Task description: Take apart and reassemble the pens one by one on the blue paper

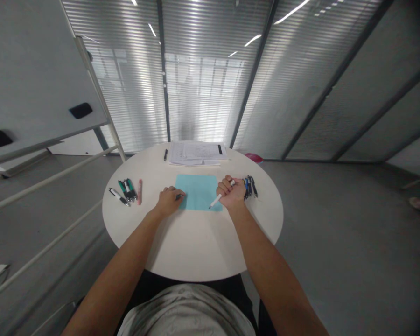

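A: What's on the round white table (192,247) by the slatted glass walls (203,93)?

B: One paper stack (196,153), one blue sheet (198,191), four pens (126,190) plus a pink marker (140,192) left, about three pens (250,186) right.

A: Hands?

B: Apart. Left hand (168,200) closed on a dark pen (178,197); right hand (231,193) fisting a white marker (216,200), tip angled near-left onto the sheet.

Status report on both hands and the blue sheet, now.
Left hand gripping slim dark pen at edge of square light-blue paper sheet. Right hand fisted round white pen, tip on sheet. Green-and-black pens and dark-blue pens flank sheet on round white table.
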Tool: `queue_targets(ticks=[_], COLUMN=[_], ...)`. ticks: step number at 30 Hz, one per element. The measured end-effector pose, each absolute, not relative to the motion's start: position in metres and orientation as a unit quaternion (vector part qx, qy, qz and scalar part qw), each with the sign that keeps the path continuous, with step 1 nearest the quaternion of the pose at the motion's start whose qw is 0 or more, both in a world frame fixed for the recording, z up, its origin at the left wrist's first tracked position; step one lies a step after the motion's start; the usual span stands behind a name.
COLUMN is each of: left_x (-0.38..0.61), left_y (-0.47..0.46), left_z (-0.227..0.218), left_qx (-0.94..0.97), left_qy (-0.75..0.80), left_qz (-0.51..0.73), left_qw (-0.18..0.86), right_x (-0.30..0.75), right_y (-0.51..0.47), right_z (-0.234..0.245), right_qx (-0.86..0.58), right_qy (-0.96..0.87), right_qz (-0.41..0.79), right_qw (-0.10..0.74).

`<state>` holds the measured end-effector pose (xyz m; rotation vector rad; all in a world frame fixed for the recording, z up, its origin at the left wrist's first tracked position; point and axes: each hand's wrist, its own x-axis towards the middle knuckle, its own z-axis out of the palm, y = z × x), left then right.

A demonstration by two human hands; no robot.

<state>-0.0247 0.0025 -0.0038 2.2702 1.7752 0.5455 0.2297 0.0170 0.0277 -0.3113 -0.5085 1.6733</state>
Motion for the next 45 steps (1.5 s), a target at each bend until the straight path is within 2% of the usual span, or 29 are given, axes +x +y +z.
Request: queue_targets(ticks=[9, 24, 31, 40, 45], left_x=[-0.024, -0.024, -0.024, -0.024, -0.023], left_y=[0.004, 0.004, 0.004, 0.005, 0.005], left_z=[-0.003, -0.002, -0.002, -0.003, -0.004], left_qx=[0.767, 0.769, 0.768, 0.771, 0.769], left_qy=[0.609, 0.605, 0.603, 0.602, 0.605], left_qz=[0.172, 0.177, 0.183, 0.179, 0.180], left_qw=[0.109, 0.109, 0.116, 0.106, 0.105], right_x=[0.226, 0.221, 0.225, 0.225, 0.224], right_y=[0.014, 0.010, 0.012, 0.013, 0.012], right_z=[0.031, 0.039, 0.037, 0.034, 0.036], right_qx=[-0.078, -0.094, -0.166, -0.125, -0.153], right_qy=[-0.229, -0.222, -0.234, -0.225, -0.233], right_qz=[0.733, 0.728, 0.691, 0.703, 0.699], right_qw=[0.636, 0.642, 0.663, 0.663, 0.659])
